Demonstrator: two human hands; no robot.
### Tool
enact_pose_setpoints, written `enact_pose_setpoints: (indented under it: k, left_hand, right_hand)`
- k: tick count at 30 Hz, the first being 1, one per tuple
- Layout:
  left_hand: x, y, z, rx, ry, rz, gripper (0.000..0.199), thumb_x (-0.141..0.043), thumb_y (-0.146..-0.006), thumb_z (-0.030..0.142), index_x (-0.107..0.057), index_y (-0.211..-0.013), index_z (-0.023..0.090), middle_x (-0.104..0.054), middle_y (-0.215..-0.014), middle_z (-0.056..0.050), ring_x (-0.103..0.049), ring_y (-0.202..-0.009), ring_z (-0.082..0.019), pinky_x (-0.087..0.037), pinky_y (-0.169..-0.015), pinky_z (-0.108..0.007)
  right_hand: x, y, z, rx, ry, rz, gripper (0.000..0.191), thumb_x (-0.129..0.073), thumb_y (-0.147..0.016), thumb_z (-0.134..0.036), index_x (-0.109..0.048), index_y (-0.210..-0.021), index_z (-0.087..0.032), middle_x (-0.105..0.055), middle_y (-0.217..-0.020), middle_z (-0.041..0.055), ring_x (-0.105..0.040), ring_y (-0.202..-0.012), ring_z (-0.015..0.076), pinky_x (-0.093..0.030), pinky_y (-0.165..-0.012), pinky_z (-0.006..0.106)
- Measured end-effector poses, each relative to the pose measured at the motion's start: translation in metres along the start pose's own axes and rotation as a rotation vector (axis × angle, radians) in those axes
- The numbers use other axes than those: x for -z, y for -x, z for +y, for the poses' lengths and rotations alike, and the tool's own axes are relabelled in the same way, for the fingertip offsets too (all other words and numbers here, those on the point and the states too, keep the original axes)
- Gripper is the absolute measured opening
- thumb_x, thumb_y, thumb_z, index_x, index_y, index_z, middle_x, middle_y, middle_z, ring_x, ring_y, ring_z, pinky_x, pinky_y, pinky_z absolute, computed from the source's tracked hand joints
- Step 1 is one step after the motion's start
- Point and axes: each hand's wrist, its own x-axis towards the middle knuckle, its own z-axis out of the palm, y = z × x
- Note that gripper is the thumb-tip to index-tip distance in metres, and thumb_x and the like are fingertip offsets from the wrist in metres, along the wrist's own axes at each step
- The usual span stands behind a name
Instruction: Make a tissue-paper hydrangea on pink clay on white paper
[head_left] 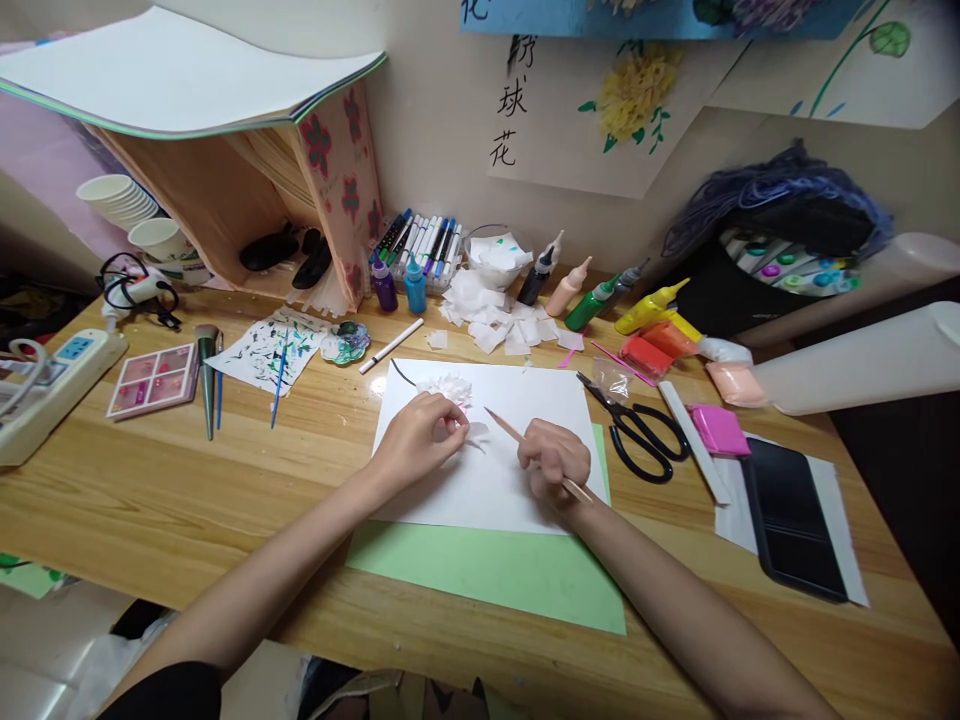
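My left hand (420,435) pinches a small white paper piece (475,433) between thumb and fingertips, just above a white sheet (510,490). Beyond those fingers a pale pink-white paper flower (450,388) sits on the sheet, partly covered by the hand. A short dark curved line runs from the sheet's upper left corner toward the flower. My right hand (555,458) is closed around a thin wooden stick (504,424), its pointed tip aimed left toward the paper piece, apart from it. Green paper (487,575) lies under the sheet.
White paper scraps (487,310) pile behind the sheet, near paint bottles (592,305) and markers (420,245). Black scissors (641,430), a pink packet (718,430) and a phone (795,515) lie to the right. Brushes (206,380), a palette (154,382) and a power strip (60,385) occupy the left.
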Motion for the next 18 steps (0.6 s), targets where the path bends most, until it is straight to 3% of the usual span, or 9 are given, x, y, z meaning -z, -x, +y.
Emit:
enact_pose_setpoints:
  k: [3,7,12,18]
  left_hand:
    - [-0.004,-0.003,0.002,0.056,-0.103,0.007,0.008,-0.054,-0.082,0.019,-0.061,-0.079,0.018,-0.061,-0.075,-0.002,-0.053,-0.078,-0.017,-0.042,-0.071,-0.030]
    - [-0.009,-0.007,-0.001,0.069,-0.304,0.051,0.013,-0.050,-0.086,0.020,-0.061,-0.078,0.017,-0.061,-0.078,-0.005,-0.052,-0.081,-0.019,-0.041,-0.069,-0.031]
    - [-0.011,-0.008,-0.007,-0.028,-0.459,0.065,0.022,-0.046,-0.091,0.024,-0.063,-0.078,0.018,-0.063,-0.081,-0.005,-0.051,-0.082,-0.019,-0.039,-0.066,-0.031]
    - [-0.009,-0.008,-0.009,-0.038,-0.513,0.068,0.024,-0.046,-0.092,0.025,-0.064,-0.077,0.019,-0.062,-0.080,-0.005,-0.051,-0.082,-0.019,-0.038,-0.065,-0.030]
  right_hand:
    - [0.000,0.002,0.000,-0.047,0.017,0.060,0.049,-0.028,-0.096,-0.035,-0.045,-0.051,-0.024,-0.041,-0.041,0.0001,-0.040,-0.041,0.0150,-0.031,-0.046,0.032]
    - [0.000,-0.001,-0.002,-0.021,-0.042,0.035,0.046,-0.030,-0.096,-0.030,-0.047,-0.054,-0.023,-0.043,-0.043,0.0001,-0.040,-0.042,0.0143,-0.031,-0.047,0.031]
    - [0.000,-0.004,-0.002,-0.013,-0.019,-0.064,0.046,-0.027,-0.096,-0.032,-0.044,-0.054,-0.024,-0.044,-0.043,0.0010,-0.040,-0.043,0.0152,-0.033,-0.048,0.032]
    - [-0.005,-0.012,-0.002,0.043,0.026,-0.257,0.041,-0.026,-0.095,-0.025,-0.044,-0.059,-0.023,-0.048,-0.048,0.0013,-0.039,-0.046,0.0149,-0.034,-0.049,0.031]
